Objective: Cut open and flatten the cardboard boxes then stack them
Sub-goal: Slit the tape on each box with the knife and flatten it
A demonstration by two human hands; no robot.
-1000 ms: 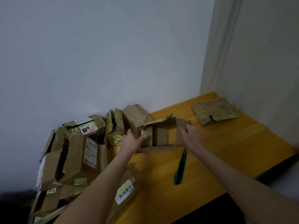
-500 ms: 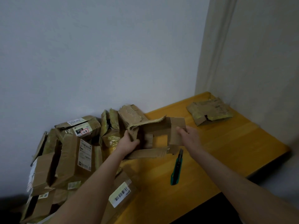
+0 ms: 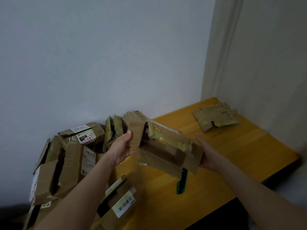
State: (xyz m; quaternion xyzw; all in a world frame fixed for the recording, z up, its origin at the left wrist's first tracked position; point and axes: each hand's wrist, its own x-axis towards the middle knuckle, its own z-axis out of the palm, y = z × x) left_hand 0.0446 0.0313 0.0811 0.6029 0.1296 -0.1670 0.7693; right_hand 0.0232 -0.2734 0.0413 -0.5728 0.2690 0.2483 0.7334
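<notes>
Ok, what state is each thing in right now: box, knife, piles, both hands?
box: opened, taped flaps loose, not yet flat.
left hand: grips the box's left flap.
right hand: holds the box's right end.
knife: lying on the table, untouched; blade unclear.
flattened cardboard: flat, in the far corner.
box pile: heaped at left, not yet flattened.

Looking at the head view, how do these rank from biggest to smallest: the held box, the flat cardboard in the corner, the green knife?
1. Held box
2. Flat cardboard; it lies farther off, so its true rank against the box is unsure
3. Knife
</notes>
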